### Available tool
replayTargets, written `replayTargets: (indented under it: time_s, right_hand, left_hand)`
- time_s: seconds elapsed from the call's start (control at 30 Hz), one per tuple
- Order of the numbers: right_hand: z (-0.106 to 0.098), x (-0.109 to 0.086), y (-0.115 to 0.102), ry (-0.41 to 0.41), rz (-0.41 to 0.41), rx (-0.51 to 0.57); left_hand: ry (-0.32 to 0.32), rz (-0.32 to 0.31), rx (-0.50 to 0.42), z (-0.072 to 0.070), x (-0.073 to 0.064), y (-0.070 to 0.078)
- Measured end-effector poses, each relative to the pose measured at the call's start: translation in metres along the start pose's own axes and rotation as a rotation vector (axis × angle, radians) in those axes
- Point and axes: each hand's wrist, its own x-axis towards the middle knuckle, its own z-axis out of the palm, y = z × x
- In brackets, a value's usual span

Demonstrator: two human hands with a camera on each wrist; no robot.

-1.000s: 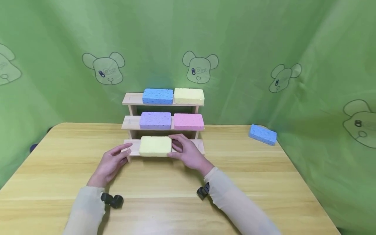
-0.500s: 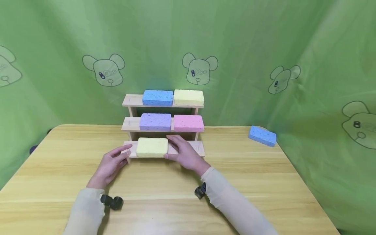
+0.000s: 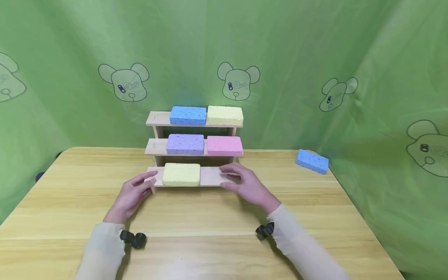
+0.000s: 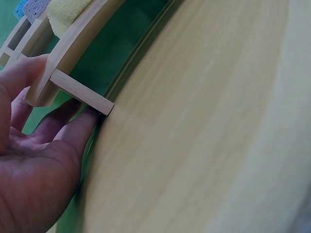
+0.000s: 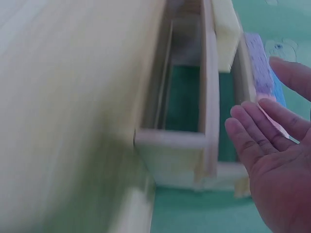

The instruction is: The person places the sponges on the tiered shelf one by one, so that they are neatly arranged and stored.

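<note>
A three-tier wooden stand [image 3: 211,177] is at the middle of the table. My left hand [image 3: 131,196] holds the left end of its lowest tier; in the left wrist view the fingers meet the tier's end and leg. On that tier lies a pale yellow sponge [image 3: 181,174], left of centre. My right hand [image 3: 246,184], fingers spread and holding nothing, is at the tier's right end, apart from the sponge. The middle tier carries a purple sponge [image 3: 185,144] and a pink sponge [image 3: 224,145]. On top sit a blue sponge [image 3: 188,115] and another pale yellow sponge [image 3: 225,115].
Another blue sponge [image 3: 312,161] lies at the table's back right corner. Behind and to the sides hangs a green curtain [image 3: 280,58] printed with mouse heads. The wooden table [image 3: 196,249] extends in front of the stand.
The lower yellow sponge has slid slightly left along its tier. My right hand has let go of it and moved right. My left hand stays in place.
</note>
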Motion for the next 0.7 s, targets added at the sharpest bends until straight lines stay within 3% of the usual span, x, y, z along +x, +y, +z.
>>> replayTargets:
  time_s: [0.3,0.7]
  right_hand:
    - [-0.036,-0.020,0.009,0.062,0.031,-0.045]
    - [-0.082,-0.046,0.023,0.091,0.060,-0.026]
  left_hand:
    - [-0.012,-0.005,-0.004,-0.001,0.000,0.000]
    - [-0.009,0.000,-0.002,-0.002,0.002,0.000]
